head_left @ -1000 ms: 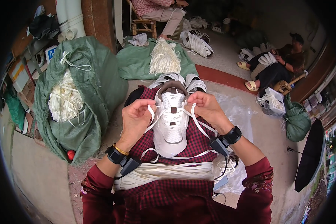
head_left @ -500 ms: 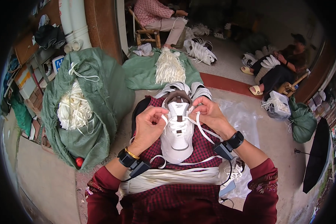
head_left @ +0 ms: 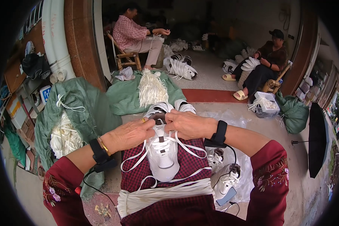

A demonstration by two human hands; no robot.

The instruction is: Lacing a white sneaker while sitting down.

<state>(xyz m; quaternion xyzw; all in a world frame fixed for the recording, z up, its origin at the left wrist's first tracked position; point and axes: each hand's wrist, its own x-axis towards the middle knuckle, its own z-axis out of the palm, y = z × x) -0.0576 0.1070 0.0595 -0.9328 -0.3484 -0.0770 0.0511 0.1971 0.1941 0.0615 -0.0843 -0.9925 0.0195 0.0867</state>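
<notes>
A white sneaker (head_left: 163, 164) lies on my lap, toe toward me, its tongue showing between my hands. My left hand (head_left: 133, 132) is closed at the shoe's upper left edge, fingertips pinched on the white shoelace (head_left: 133, 163). On the opposite edge my right hand (head_left: 186, 125) is closed too, fingers curled in at the upper eyelets with the lace. Loose lace loops hang on both sides of the shoe. My hands partly hide the fingertips and collar. A bundle of white laces (head_left: 165, 196) lies across my checkered apron (head_left: 192, 165), nearer me.
A green sack (head_left: 69, 103) of laces stands left. Ahead, more laces (head_left: 153, 89) lie on green cloth (head_left: 126, 100). Laced sneakers (head_left: 228, 179) sit on plastic at right. A white box (head_left: 266, 103) and black umbrella (head_left: 315, 139) are farther right. Two people sit beyond the threshold.
My hands have moved up to the shoe's top eyelets and collar, wrists turned inward and elbows spread. The lace ends now hang in wider loops. My view has tilted up.
</notes>
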